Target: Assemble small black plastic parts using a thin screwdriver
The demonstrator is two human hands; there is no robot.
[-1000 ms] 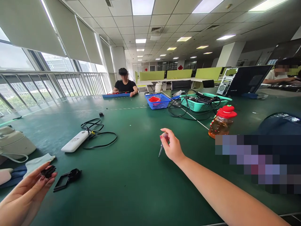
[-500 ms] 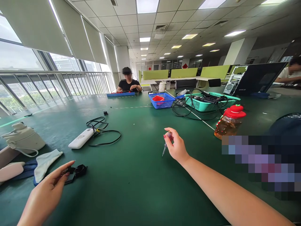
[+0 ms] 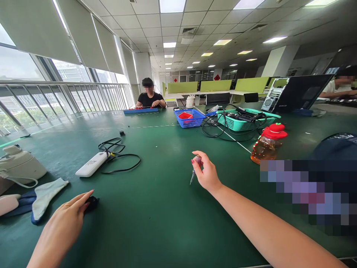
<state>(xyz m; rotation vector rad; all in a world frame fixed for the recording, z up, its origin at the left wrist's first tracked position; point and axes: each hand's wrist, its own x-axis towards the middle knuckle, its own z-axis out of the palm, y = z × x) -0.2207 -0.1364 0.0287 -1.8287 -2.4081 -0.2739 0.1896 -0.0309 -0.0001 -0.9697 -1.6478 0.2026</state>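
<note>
A small screwdriver (image 3: pixel 192 176) with a see-through purplish handle sits in my right hand (image 3: pixel 205 172), pinched by thumb and fingers. Its metal tip points down, over the green tabletop. At the lower left, my left hand (image 3: pixel 64 220) reaches over a small black object (image 3: pixel 92 204) and has its fingers closed about it. Only the far end of that object shows; the rest is under my fingers, so its kind is unclear. Beside this hand lies a blue and white cloth (image 3: pixel 48 195).
A white power bank (image 3: pixel 93 164) with a black cable (image 3: pixel 126 155) lies ahead. Farther back are a blue basket (image 3: pixel 192 121), a teal basket (image 3: pixel 237 125) of cables, and a red-lidded bottle (image 3: pixel 266 147). A white flask (image 3: pixel 21 163) stands left. A person (image 3: pixel 150 97) sits across the table.
My left hand has turned over the black object and moved slightly right, covering more of it. The right hand keeps the screwdriver almost in place. The view has shifted a little.
</note>
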